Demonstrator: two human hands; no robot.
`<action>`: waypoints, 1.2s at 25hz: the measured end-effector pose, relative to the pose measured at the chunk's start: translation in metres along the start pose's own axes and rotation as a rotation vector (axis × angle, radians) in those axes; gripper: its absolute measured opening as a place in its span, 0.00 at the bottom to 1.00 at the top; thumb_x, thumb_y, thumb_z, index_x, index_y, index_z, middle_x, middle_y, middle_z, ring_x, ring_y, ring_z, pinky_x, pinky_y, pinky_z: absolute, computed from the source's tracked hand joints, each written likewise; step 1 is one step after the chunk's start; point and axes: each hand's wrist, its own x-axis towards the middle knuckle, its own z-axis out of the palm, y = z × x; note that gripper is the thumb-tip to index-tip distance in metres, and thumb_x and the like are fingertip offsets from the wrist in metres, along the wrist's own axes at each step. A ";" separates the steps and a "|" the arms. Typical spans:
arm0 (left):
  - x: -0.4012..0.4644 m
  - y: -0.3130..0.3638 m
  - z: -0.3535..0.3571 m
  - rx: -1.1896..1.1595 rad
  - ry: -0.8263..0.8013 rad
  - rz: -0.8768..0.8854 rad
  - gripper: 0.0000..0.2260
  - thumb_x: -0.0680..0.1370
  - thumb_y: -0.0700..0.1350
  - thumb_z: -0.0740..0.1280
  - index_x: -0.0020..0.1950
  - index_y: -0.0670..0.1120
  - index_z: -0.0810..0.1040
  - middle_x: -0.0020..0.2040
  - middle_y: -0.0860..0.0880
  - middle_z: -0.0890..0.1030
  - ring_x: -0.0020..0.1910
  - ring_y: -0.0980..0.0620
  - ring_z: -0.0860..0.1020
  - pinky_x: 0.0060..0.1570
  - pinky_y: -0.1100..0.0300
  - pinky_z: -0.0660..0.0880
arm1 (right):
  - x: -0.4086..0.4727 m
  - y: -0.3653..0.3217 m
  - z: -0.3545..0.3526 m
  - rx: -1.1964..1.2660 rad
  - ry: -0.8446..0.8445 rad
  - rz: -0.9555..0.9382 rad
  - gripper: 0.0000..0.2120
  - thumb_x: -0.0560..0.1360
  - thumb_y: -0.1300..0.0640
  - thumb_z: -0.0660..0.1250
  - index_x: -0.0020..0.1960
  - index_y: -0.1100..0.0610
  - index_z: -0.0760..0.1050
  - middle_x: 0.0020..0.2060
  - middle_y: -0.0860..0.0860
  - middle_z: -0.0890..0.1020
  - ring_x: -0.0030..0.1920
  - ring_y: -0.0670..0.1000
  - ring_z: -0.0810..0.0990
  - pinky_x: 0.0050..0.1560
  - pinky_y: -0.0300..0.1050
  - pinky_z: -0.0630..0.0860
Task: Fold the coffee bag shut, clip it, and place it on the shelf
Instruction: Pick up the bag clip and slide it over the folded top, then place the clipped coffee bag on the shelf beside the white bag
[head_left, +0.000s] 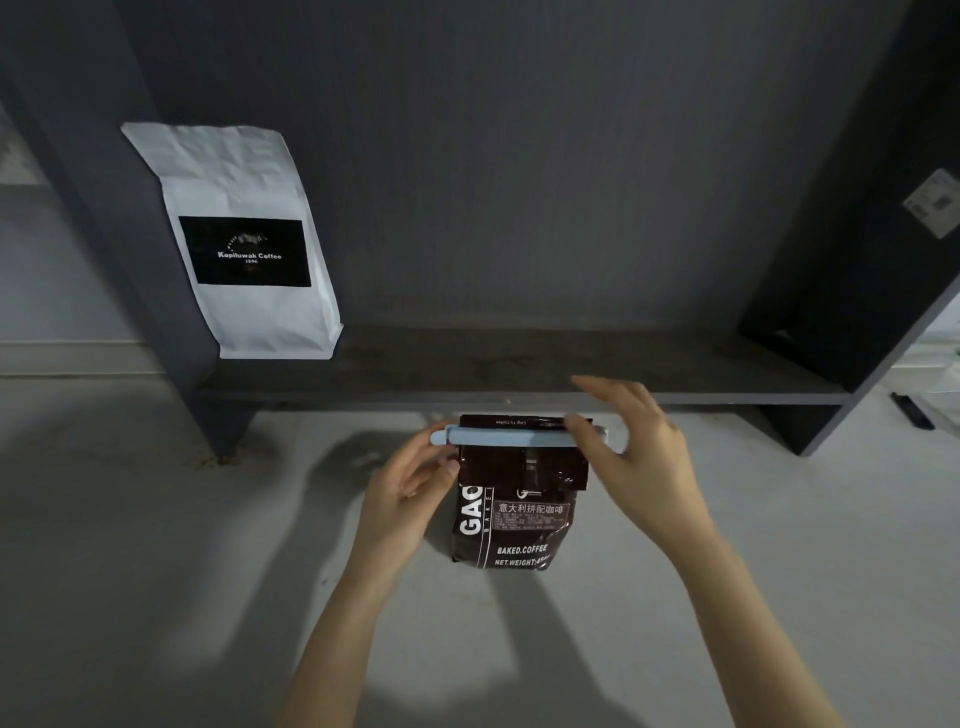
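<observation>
Bag (511, 530), upright before shelf (519, 374); top folded, clip (509, 437) across fold. Left hand (405, 499) pinches clip's left end; right hand (644, 457), fingers straight, thumb pressing right end. Advice: press clip fully closed before lifting.

Worn on the head, wide-angle, looking forward and down; close above left hand (410, 488) and right hand (639, 452), facing squarely into the dark shelf (519, 364).

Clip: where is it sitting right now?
In the head view, near centre: the light blue clip lies across the folded top of the dark coffee bag, between the left hand and right hand, just in front of the shelf.
</observation>
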 end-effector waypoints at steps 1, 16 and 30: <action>-0.001 -0.002 0.001 0.019 -0.008 0.002 0.18 0.73 0.34 0.64 0.50 0.58 0.74 0.42 0.63 0.83 0.47 0.67 0.78 0.45 0.78 0.71 | -0.005 0.008 -0.002 0.040 0.061 0.075 0.18 0.72 0.57 0.66 0.62 0.53 0.70 0.51 0.48 0.74 0.51 0.44 0.72 0.47 0.21 0.65; -0.012 -0.051 0.004 0.427 -0.009 -0.057 0.11 0.73 0.36 0.65 0.55 0.43 0.77 0.49 0.55 0.79 0.51 0.59 0.78 0.43 0.80 0.67 | -0.046 0.052 0.048 0.224 -0.020 0.407 0.07 0.71 0.66 0.66 0.41 0.55 0.77 0.38 0.51 0.82 0.38 0.37 0.80 0.36 0.21 0.69; 0.044 0.041 -0.027 0.480 0.157 0.177 0.16 0.72 0.39 0.67 0.59 0.44 0.75 0.50 0.55 0.77 0.49 0.58 0.76 0.43 0.80 0.68 | 0.051 -0.010 0.026 0.197 0.041 0.103 0.05 0.70 0.62 0.68 0.45 0.57 0.80 0.38 0.46 0.81 0.38 0.43 0.79 0.39 0.22 0.70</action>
